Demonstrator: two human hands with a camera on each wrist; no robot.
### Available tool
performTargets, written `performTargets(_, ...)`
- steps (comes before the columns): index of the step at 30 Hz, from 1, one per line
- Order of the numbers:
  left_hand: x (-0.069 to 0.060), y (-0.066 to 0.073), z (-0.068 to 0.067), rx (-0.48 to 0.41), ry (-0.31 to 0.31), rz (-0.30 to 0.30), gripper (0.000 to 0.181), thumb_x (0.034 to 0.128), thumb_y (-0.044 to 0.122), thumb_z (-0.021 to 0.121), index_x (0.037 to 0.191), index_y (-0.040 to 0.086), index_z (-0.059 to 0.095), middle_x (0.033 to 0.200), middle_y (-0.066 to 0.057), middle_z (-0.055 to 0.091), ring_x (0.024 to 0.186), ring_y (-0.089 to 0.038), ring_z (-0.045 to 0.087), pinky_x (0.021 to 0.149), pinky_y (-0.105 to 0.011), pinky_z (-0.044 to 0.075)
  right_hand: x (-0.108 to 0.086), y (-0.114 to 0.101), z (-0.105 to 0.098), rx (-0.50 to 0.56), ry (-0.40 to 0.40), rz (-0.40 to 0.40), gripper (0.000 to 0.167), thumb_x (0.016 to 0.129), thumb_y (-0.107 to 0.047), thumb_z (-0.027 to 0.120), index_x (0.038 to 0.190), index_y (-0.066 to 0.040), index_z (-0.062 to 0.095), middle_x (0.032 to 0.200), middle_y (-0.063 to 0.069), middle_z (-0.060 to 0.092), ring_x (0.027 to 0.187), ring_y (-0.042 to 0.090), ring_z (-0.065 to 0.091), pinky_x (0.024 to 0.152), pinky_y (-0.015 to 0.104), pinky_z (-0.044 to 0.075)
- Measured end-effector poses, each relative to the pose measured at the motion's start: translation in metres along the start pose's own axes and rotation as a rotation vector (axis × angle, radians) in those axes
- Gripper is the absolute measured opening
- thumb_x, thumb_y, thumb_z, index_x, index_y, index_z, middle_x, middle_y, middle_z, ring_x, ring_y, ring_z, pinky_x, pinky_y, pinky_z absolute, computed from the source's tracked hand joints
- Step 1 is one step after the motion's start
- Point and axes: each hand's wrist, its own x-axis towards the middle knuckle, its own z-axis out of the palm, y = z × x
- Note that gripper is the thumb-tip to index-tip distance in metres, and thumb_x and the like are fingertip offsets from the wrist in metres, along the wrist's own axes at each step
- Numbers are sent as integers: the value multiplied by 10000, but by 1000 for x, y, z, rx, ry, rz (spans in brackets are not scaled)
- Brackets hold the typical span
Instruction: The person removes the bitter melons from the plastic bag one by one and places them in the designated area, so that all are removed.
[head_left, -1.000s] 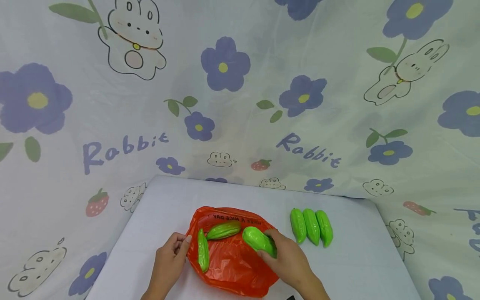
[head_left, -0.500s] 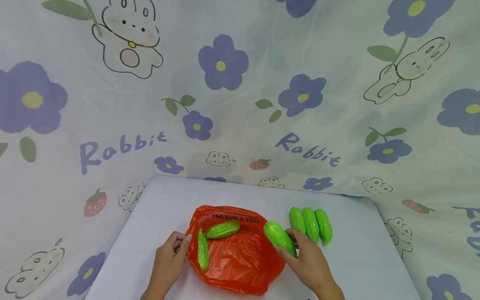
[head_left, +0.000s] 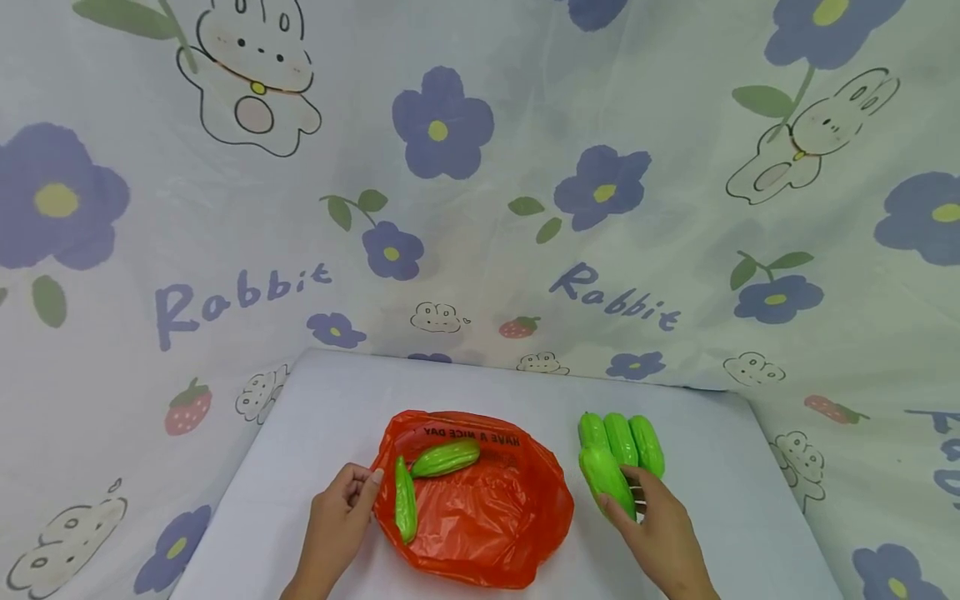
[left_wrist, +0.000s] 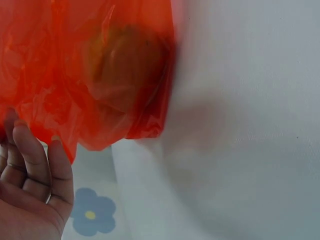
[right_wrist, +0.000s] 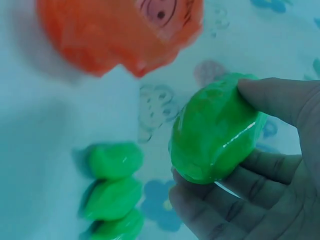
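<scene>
My right hand (head_left: 660, 521) grips a shiny green gourd-shaped vegetable (head_left: 603, 477), thumb on one side and fingers on the other. It is off the table, right of the red plastic bag (head_left: 480, 579) and overlapping a row of green vegetables in the head view. In the right wrist view the held vegetable (right_wrist: 215, 130) is seen end-on. My left hand (head_left: 339, 517) pinches the left rim of the bag, which stands with its mouth wide. Two slimmer green vegetables lie inside, one at the back (head_left: 447, 459) and one along the left side (head_left: 406, 504).
Three similar green vegetables (head_left: 621, 437) lie side by side on the white table (head_left: 720, 500), right of the bag. A cloth (head_left: 480, 208) printed with rabbits and flowers hangs behind and beside the table.
My right hand has moved right with the green vegetable, from over the bag to beside it, near the row of three. My left hand keeps its hold on the bag rim.
</scene>
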Motion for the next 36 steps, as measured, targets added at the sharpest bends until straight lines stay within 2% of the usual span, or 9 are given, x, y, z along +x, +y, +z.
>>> performTargets(12,2,-1,1,7,-2,-25,270,1068,374,630,1001,112,613,715,-14,585,619,-165,556,538,-249,491,-11,55,-2,49,27,187,672,963,-410,767,1365,71,524,1215,251,667,1078,397,675,833,465,596)
performTargets(18,1,-3,1,20,-7,-38,259,1069,370,629,1001,120,612,710,-22,569,624,-171,551,545,-247,484,-13,82,0,35,17,238,722,971,-456,747,1347,115,517,1212,316,646,1034,435,682,766,463,605)
performTargets(25,3,-3,3,-3,-5,-22,282,1067,385,628,1004,110,616,713,-17,584,614,-166,549,526,-253,477,-12,107,9,34,20,310,808,949,-526,742,1328,150,513,1213,356,624,1027,477,672,763,469,603)
performTargets(30,3,-5,3,1,-8,-32,247,1066,349,640,1001,113,612,708,-22,580,615,-174,556,533,-253,491,-13,122,14,18,28,314,835,937,-551,737,1304,167,519,1172,347,634,1010,476,672,788,505,588)
performTargets(36,2,-4,1,0,-6,-27,264,1065,362,639,993,109,609,701,-21,576,610,-174,550,527,-253,484,-12,134,17,-26,27,302,776,956,-494,726,1282,179,522,1150,336,635,988,453,669,774,515,577)
